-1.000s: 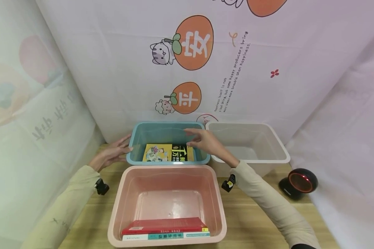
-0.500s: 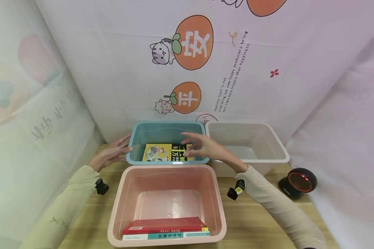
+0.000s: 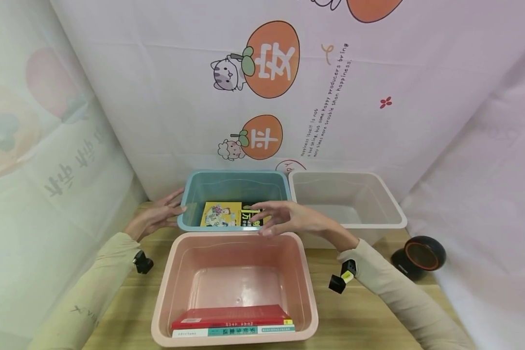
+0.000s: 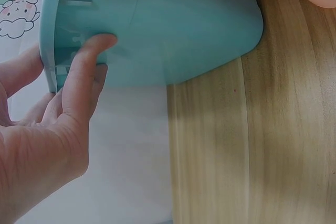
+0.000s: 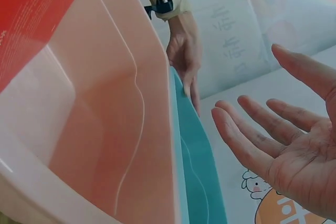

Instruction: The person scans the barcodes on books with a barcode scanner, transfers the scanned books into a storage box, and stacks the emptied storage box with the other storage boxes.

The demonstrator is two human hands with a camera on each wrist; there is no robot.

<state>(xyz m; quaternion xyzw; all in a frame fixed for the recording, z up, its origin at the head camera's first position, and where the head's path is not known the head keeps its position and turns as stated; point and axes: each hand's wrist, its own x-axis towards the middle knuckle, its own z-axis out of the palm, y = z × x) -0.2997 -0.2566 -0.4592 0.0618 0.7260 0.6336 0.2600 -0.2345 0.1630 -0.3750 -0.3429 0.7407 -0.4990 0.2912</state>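
The blue bin (image 3: 236,187), pink bin (image 3: 236,253) and off-white bin (image 3: 339,192) are plain-coloured. The cartoon book (image 3: 232,214) is yellow with a black panel bearing yellow characters. The red book (image 3: 234,316) has a yellow spine mark; the thin book (image 3: 233,332) has a white-and-teal spine. The table (image 3: 345,294) shows brown wood grain. The white backdrop (image 3: 170,87) carries orange fruit prints.

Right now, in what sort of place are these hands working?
Probably a small work booth: creased white sheets hang around three sides of a wooden table bearing a blue tub and a pink tub.
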